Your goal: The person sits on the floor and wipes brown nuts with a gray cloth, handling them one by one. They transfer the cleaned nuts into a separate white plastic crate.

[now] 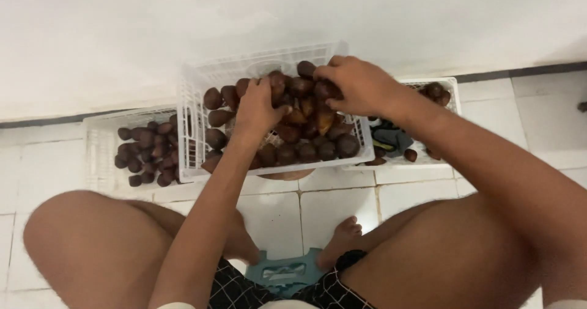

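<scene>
Everything here is placed against the middle crate (195, 101), a white slatted plastic basket that sits raised in front of the seated person, close to the white wall (183, 15).

To the left of the middle crate, and partly tucked behind its left wall, lies a lower white crate (98, 144) on the tiled floor (36, 162). It holds a small heap of dark brown scaly fruits (147, 150) gathered against the side nearest the middle crate.

Inside the middle crate a larger pile of the same brown fruits (306, 147) fills most of the bottom. The left hand (260, 104) reaches into the pile just left of the crate's centre, fingers curled down over a fruit; whether it grips one fully or only presses on it cannot be told. The right hand (358, 83) is over the far right part of the pile, near the crate's back rim, with fingers bent and closed around a fruit at the top of the heap. The two hands are near each other but not touching.

To the right of the middle crate sits a third white crate (449, 89), holding a few brown fruits and some dark objects that are too hidden to identify.

Below the middle crate, between the person's bare knees, a foot rests on a low blue stool (284, 275).
</scene>
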